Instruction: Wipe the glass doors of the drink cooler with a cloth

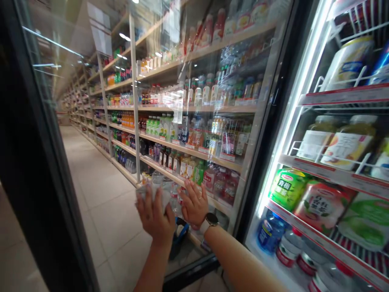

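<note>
The glass door [121, 227] of a drinks fridge stands swung open in front of me. My left hand [156, 215] presses a pale grey-white cloth [162, 192] against the glass, its fingers laid over it. Beside it, my right hand [194, 205] has its fingers spread and seems to rest on the pane. That wrist wears a watch [212, 219] with a dark round face and a light strap. Bottles on store shelves show in the glass around both hands, and I cannot tell how much of that is reflection.
On the right is the lit fridge interior, with tea bottles [346, 142] on a wire shelf and green and red drink packs [288, 188] below. Large water bottles [287, 247] stand at the bottom. The door's black frame [33, 162] runs down the left. Pale floor tiles [118, 227] show through the glass.
</note>
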Available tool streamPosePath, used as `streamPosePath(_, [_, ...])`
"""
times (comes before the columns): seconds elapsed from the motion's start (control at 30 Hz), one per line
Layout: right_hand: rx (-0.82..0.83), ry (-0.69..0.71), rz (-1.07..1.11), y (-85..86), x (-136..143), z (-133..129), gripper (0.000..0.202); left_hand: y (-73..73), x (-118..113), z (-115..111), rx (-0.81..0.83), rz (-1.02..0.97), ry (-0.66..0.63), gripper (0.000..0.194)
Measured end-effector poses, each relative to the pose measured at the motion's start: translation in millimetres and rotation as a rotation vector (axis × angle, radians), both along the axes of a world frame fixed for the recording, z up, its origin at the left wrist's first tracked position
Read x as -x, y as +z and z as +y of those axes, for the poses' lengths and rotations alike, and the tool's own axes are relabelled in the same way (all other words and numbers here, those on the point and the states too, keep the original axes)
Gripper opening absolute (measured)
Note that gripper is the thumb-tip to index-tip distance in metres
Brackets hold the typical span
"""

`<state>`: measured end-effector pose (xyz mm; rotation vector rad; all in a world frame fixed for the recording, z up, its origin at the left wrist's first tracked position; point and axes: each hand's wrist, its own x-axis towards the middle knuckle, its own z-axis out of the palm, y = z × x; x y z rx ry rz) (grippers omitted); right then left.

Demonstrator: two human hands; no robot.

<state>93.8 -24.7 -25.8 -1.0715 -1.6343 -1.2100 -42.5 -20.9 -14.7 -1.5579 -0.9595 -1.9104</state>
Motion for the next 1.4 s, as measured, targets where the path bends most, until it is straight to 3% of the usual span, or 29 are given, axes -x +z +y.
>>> streamPosePath(0.1, [-0.027, -0.036, -0.002, -4.0, -1.4, 5.1, 0.044, -14.5, -31.1, -2.5, -0.057, 0.110, -0.085, 0.053])
streamPosePath(0.2, [-0.018, -0.048, -0.011, -6.6, -2.7, 7.9, 0.043, -18.7, -32.1, -0.3, -0.086, 0.160, -0.113, 0.051])
streamPosePath(0.3, [0.017, -0.029, -0.010, -4.7, -2.6, 5.3, 0.046, -12.5, -8.3, 5.1, -0.122, 0.297, -0.087, 0.046])
streamPosePath(0.4, [0.034, -0.012, -0.002, -0.8, -1.5, 0.4, 0.051, -2.8, 29.7, 9.4, -0.134, 0.337, -0.008, 0.049])
streamPosePath(0.57, [-0.013, 0.044, 0.012, 1.0, -0.4, -2.3, 0.050, 8.6, 97.1, 9.6, -0.048, 0.131, 0.105, 0.058])
streamPosePath(0.67, [-0.017, 0.068, 0.028, 0.7, -0.4, -3.4, 0.049, 11.2, 113.4, 6.9, -0.002, 0.038, 0.099, 0.054])
streamPosePath(0.77, [-0.014, 0.077, 0.029, 2.4, -0.6, -5.9, 0.047, 11.1, 97.8, 4.3, 0.010, -0.035, 0.072, 0.054])
streamPosePath(0.87, [-0.022, 0.074, 0.028, 4.4, -1.0, -7.6, 0.044, 7.9, 58.0, 1.6, 0.011, -0.059, 0.028, 0.056])
streamPosePath(1.0, [-0.035, 0.079, 0.024, 2.4, -1.8, -4.2, 0.042, -2.5, -1.4, -3.3, 0.011, 0.083, -0.021, 0.055])
streamPosePath(1.1, [-0.042, 0.073, 0.029, -1.9, -3.1, 0.8, 0.039, -10.8, -27.6, -4.6, -0.015, 0.159, -0.051, 0.054])
streamPosePath(1.23, [-0.032, 0.066, 0.015, -4.8, -4.4, 4.1, 0.042, -11.9, -24.7, 0.1, -0.076, 0.222, -0.041, 0.052])
streamPosePath(1.4, [0.002, 0.049, 0.009, -3.1, -3.9, 1.0, 0.049, -0.6, 20.3, 6.1, -0.090, 0.384, -0.014, 0.053])
